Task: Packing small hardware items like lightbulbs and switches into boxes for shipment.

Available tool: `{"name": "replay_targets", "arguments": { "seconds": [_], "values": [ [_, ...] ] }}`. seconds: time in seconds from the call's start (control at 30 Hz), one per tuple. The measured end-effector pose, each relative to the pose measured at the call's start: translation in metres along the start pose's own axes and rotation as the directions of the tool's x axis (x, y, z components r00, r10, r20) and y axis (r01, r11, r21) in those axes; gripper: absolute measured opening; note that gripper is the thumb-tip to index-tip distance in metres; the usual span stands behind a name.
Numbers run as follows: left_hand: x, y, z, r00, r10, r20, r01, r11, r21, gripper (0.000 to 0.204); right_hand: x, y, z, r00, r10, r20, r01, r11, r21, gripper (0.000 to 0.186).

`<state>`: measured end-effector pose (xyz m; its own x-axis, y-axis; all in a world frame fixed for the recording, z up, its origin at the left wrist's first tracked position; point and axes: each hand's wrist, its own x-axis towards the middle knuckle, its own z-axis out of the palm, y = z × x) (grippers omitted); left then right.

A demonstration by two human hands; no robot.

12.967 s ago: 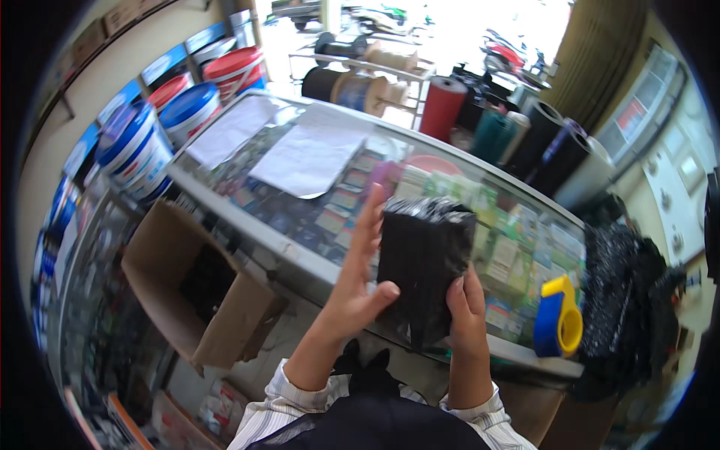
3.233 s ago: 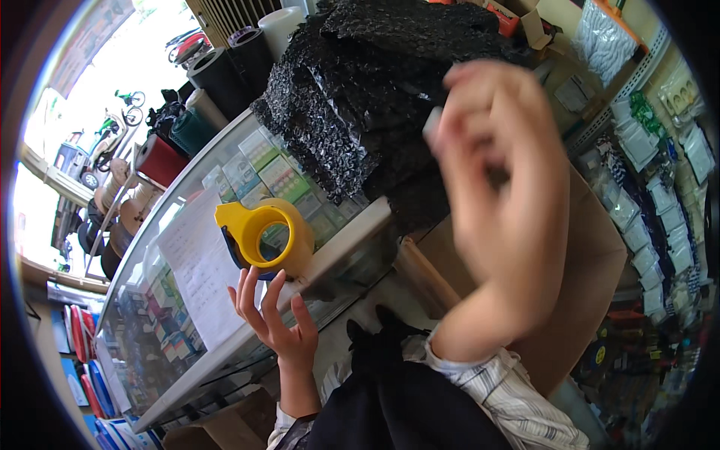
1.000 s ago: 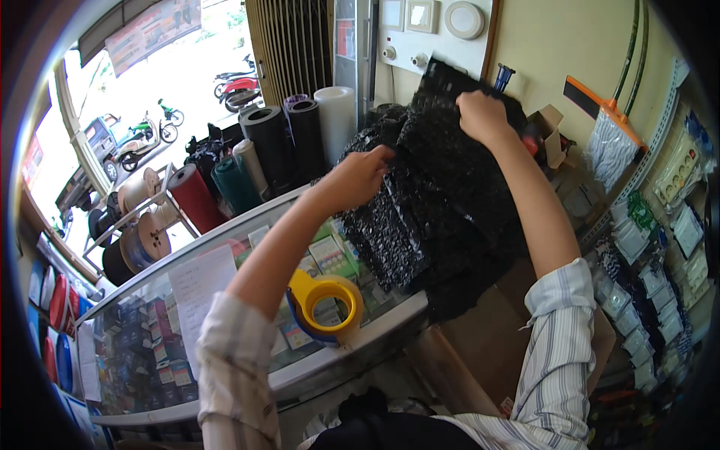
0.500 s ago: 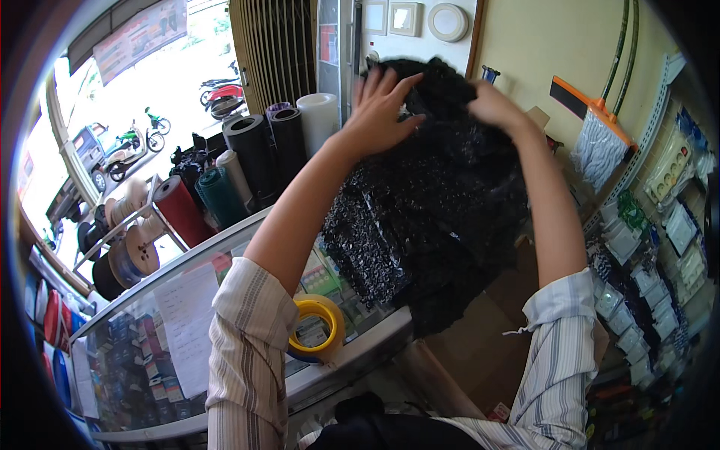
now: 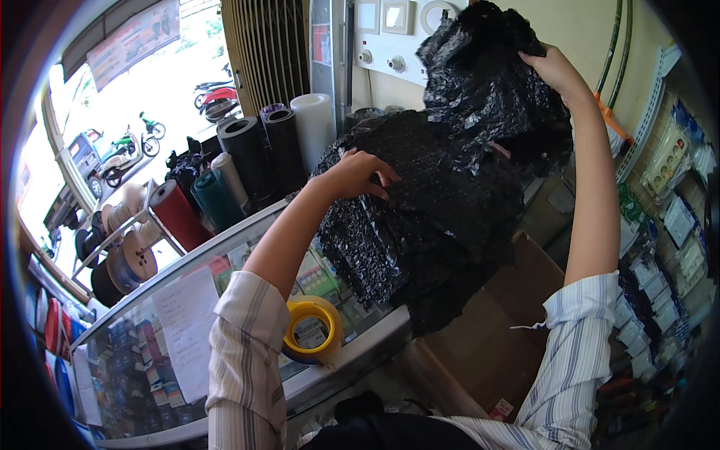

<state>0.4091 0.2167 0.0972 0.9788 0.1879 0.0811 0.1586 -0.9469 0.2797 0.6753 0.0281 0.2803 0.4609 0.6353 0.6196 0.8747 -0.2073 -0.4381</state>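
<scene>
A pale yellow wall (image 5: 574,34) rises behind the right end of your glass-topped bench (image 5: 375,341). Crumpled black wrap (image 5: 442,187) covers that end of the bench, hanging over its front edge, with one bunched part raised above it. A brown carton (image 5: 480,352) sits below the bench's right end. Upright rolls (image 5: 244,157) stand beyond the bench's far edge. A white sheet (image 5: 185,330) lies on the bench's left part, and a yellow tape dispenser (image 5: 335,330) rests by its front edge. Above the bench's right end, your right grip (image 5: 559,71) is clamped on the wrap's raised part; your left grip (image 5: 356,176) lies over the lower wrap, fingers bent and apart from the thumb.
</scene>
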Motion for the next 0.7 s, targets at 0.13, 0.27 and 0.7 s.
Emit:
{"name": "replay_targets", "arguments": {
  "seconds": [0.13, 0.27, 0.7],
  "values": [
    [0.001, -0.016, 0.003, 0.981, 0.118, -0.151, -0.104, 0.99, 0.096, 0.021, -0.015, -0.006, 0.008, 0.911, -0.274, -0.307, 0.189, 0.941, -0.28, 0.039],
    [-0.008, -0.012, -0.014, 0.768, 0.088, -0.635, -0.07, 0.996, 0.054, 0.011, -0.046, -0.019, 0.023, 0.804, -0.42, -0.42, 0.176, 0.844, -0.507, 0.05],
    [-0.183, 0.039, -0.083, 0.553, 0.028, -0.833, 0.049, 0.997, 0.065, 0.033, -0.133, -0.038, 0.146, 0.752, -0.12, 0.648, 0.426, 0.839, -0.339, 0.082]
  ]
}}
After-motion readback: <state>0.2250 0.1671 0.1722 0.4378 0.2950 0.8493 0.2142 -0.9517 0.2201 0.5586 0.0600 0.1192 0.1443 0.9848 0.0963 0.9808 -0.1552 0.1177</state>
